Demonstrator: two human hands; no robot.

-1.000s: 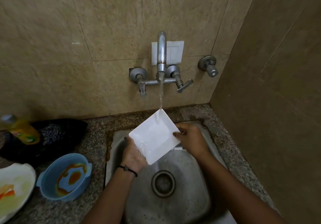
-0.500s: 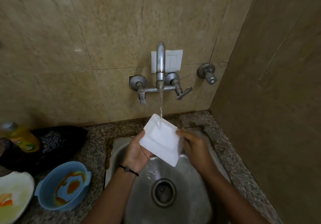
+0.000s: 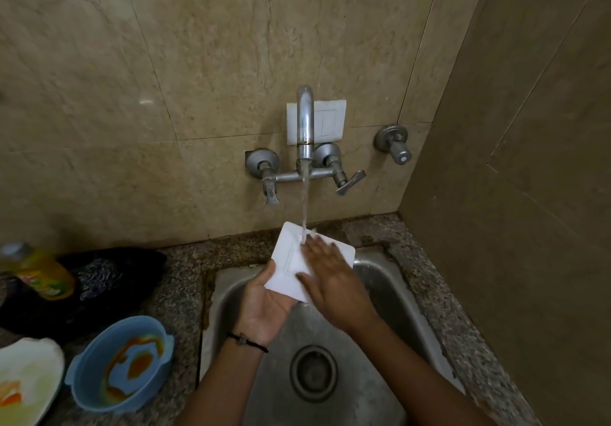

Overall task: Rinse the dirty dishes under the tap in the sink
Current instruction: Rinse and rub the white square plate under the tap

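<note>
Far left on the granite counter (image 3: 185, 270) there's a dirty white plate (image 3: 29, 379) with orange smears. Behind it is a yellow dish soap bottle (image 3: 39, 273) lying against a black cloth (image 3: 109, 280), and just beside the plate is 1 blue bowl (image 3: 122, 363) with orange sauce in it. Over the steel sink (image 3: 390, 293), my left hand (image 3: 267, 303) is palm up, holding the square white plate (image 3: 291, 253) from below by its near corner. My thumb's along the edge and my fingers are hidden underneath. The plate is tilted under the tap (image 3: 305, 121), and water hits its far corner. My right hand (image 3: 334, 280) lies flat on its face, fingers spread, tips in the stream. Both hands are together on the plate. There's a separate valve (image 3: 395, 143) on the wall to the right.
</note>
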